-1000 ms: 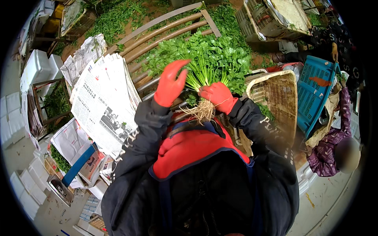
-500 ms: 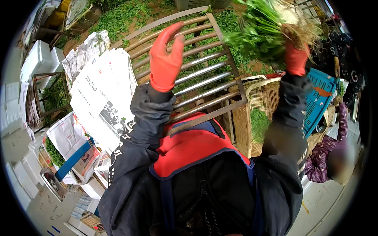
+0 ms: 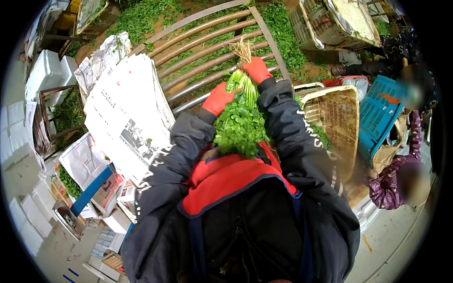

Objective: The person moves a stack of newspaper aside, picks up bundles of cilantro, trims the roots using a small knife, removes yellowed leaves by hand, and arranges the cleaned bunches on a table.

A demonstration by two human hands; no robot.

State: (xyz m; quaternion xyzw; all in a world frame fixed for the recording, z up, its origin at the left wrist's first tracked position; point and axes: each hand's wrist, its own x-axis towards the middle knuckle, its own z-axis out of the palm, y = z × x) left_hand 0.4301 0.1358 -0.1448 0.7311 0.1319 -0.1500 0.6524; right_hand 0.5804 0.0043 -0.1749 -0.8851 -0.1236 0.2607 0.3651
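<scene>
A bunch of leafy green herbs (image 3: 241, 120) lies over the front of the slatted metal rack (image 3: 212, 34), its pale roots pointing away from me and its leaves against my red apron. Close below the roots, my right hand (image 3: 257, 70), in a red glove, is closed around the stems. My left hand (image 3: 220, 99), gloved in red too, grips the left side of the stems a little nearer to me. Part of its fingers is hidden by the greens. The kind of herb is hard to tell; it resembles coriander or leaf celery.
Left of the rack lies a stack of printed paper sheets (image 3: 123, 111). To the right stand a dirty cream plastic basket (image 3: 347, 127) and a blue crate (image 3: 381, 106). Loose greens (image 3: 285, 35) cover the ground beyond. Another person in a purple sleeve (image 3: 389, 186) is at the far right.
The bunch has come from the far upper right to the rack in front of me, carried by my right hand. My left hand, open and free before, has come down onto the stems.
</scene>
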